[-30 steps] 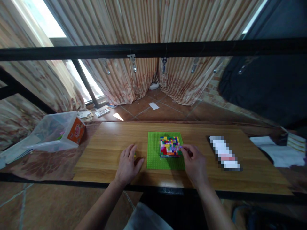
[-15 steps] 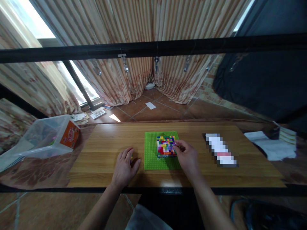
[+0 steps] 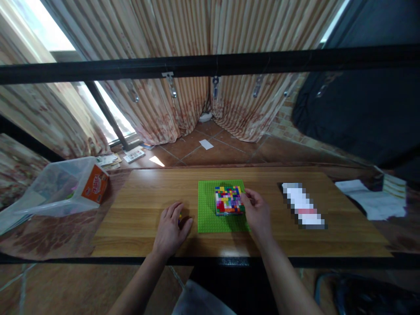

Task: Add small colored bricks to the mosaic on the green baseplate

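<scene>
A green studded baseplate (image 3: pixel 206 218) lies on the wooden table. On it stands a low block of small multicoloured building bricks (image 3: pixel 229 200), packed close together. My right hand (image 3: pixel 257 214) is at the block's right side, thumb and fingertips drawn together at its edge; whatever may be between them is hidden. Left of the baseplate, my left hand (image 3: pixel 170 229) rests on the table with its thumb apart from the loosely curved fingers. A tiny yellow piece (image 3: pixel 180 215) shows beside those fingers, and the space under the palm is hidden.
A blurred-out phone-like object (image 3: pixel 303 206) lies on the table's right part. A clear plastic bin (image 3: pixel 62 188) with an orange label stands off the left end. White papers (image 3: pixel 356 199) lie beyond the right end. A dark bar (image 3: pixel 210 65) crosses ahead.
My right hand has shifted slightly to the right, from over the block's corner to its right edge. My left hand stays where it was.
</scene>
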### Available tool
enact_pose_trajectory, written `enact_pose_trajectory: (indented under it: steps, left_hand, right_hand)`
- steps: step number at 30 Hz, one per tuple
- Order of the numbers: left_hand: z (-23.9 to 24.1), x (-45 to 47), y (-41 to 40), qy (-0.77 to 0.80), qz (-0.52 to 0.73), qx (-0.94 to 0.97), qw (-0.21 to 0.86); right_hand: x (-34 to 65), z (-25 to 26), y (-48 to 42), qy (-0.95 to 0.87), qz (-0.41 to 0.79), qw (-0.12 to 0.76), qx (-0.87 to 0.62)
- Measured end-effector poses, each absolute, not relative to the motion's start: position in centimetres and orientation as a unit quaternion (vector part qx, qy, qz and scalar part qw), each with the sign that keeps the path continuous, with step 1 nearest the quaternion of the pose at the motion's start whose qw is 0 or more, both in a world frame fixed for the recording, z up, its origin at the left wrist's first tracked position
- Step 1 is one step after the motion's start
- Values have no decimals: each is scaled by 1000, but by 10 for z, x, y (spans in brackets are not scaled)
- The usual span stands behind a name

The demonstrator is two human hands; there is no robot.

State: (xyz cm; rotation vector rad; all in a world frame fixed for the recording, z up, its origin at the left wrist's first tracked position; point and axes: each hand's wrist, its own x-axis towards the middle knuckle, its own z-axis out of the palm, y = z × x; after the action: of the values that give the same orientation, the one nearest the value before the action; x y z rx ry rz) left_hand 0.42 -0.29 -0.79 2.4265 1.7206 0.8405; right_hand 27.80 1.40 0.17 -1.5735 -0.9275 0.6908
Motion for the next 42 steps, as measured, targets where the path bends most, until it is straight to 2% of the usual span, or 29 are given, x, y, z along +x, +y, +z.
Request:
enact_pose_trajectory:
  steps: [15,21,28,32,35,37,42]
  left_hand:
    - [-6,-8,-5,557,335,747,138]
    - [-10,-8,-4,565,320,746,147]
    - [-5,-3,-6,550,308,760,159]
    - [-4,-2,-7,536,310,762,192]
    - [-4,-1,-8,522,313,762,222]
    - [-4,-1,-9,509,318,764,238]
    - [-1,-6,-14,473,347,762,275]
  right_hand:
    - [268,-7,19,-432,248,545,-674]
    - [264,-6,17,-434,229,544,-681]
    - [274,-1,15,-409,303,564,-650]
    - [275,8,-3,-402,219,580,-674]
    - [255,20,-25,-470,154,563,-662]
    - [232,25,-38,-551,171,545,-609]
    - [175,20,-41,-695,228,421,-537]
